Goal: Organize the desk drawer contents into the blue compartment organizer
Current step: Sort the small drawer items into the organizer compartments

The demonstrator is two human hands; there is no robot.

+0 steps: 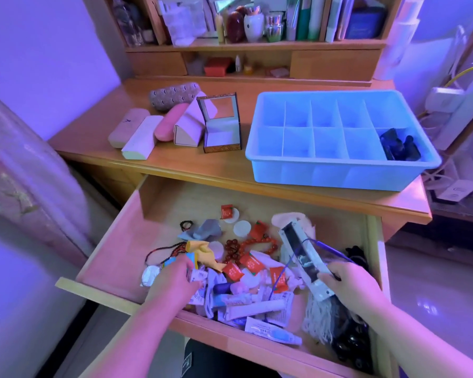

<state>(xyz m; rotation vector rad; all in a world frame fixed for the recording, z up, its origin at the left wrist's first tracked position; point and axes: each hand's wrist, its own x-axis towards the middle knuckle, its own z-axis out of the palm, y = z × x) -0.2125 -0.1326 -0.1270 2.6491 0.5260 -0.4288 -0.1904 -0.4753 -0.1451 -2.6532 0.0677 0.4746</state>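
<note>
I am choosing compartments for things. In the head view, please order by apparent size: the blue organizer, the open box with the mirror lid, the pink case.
1. Blue organizer, clearly largest.
2. Open box with the mirror lid.
3. Pink case, smallest; it is partly hidden by its neighbours.

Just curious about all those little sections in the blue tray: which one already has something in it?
Only the near-right corner compartment of the blue tray holds anything: dark objects. The rest look empty.
</note>
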